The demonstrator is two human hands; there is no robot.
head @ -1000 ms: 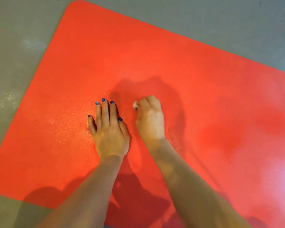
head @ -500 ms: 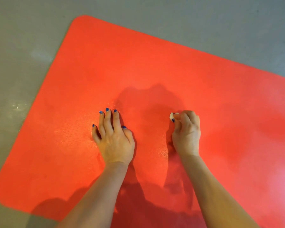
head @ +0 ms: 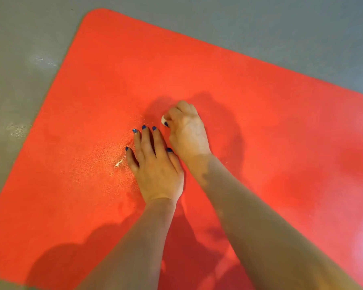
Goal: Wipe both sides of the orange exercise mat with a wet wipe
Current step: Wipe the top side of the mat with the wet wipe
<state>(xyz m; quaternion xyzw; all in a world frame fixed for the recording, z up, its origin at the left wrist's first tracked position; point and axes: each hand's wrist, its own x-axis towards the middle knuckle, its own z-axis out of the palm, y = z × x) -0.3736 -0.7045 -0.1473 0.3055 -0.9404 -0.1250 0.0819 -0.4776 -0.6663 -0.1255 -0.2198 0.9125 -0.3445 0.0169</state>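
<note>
Head view shows us the orange exercise mat lying flat on the grey floor, and we take the mat as our landmark. Our left hand lies flat on the mat's middle, fingers straight and lightly spread, pressing it down. Our right hand is curled around a bunched white wet wipe, of which only a small corner peeks out past the thumb. Half a second ago that hand was well to the right of the left one; now it has swept back and sits just beside the left fingertips, so we read this as one stroke of a side-to-side scrub. A wet sheen glints on the mat to the left of our left hand, which suggests that patch is already wiped. We judge the upper face only partly covered, with the far corner and right side looking dry, and the underside not yet turned up.
</note>
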